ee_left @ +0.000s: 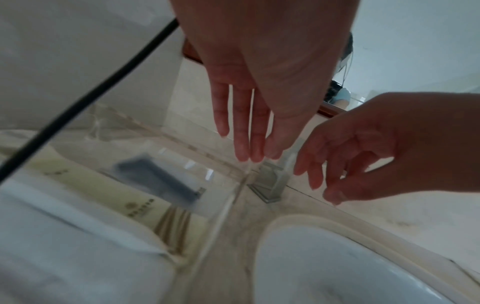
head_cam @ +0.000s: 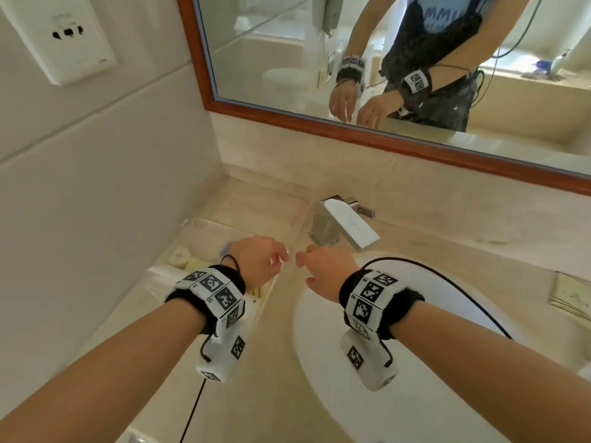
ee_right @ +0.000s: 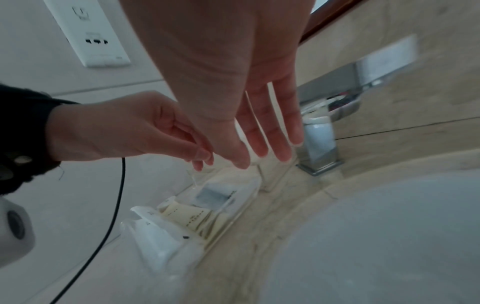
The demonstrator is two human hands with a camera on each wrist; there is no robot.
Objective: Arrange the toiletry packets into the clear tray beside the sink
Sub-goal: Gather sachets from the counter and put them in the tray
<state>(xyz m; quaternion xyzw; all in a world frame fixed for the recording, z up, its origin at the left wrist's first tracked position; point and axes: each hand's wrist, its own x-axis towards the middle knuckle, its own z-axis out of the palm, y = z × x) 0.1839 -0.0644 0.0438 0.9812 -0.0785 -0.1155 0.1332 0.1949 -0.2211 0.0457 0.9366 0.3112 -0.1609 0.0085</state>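
Observation:
The clear tray (head_cam: 198,223) stands on the counter left of the sink, its rim also showing in the left wrist view (ee_left: 226,207) and the right wrist view (ee_right: 233,209). Inside lie a dark blue item in a frosted packet (ee_left: 158,181) (ee_right: 213,195), a cream printed packet (ee_left: 145,203) (ee_right: 187,216) and white packets (ee_left: 64,236) (ee_right: 155,236). My left hand (head_cam: 278,259) hovers over the tray's far right corner with straight fingers (ee_left: 244,144), holding nothing. My right hand (head_cam: 302,260) hangs beside it near the faucet, its fingers (ee_right: 262,142) relaxed and empty.
A chrome faucet (head_cam: 342,225) rises just behind my right hand. The white basin (head_cam: 351,394) fills the lower right. A cream folded packet (head_cam: 572,295) lies on the counter far right. A wall socket (head_cam: 67,30) and the wood-framed mirror (head_cam: 319,123) are above.

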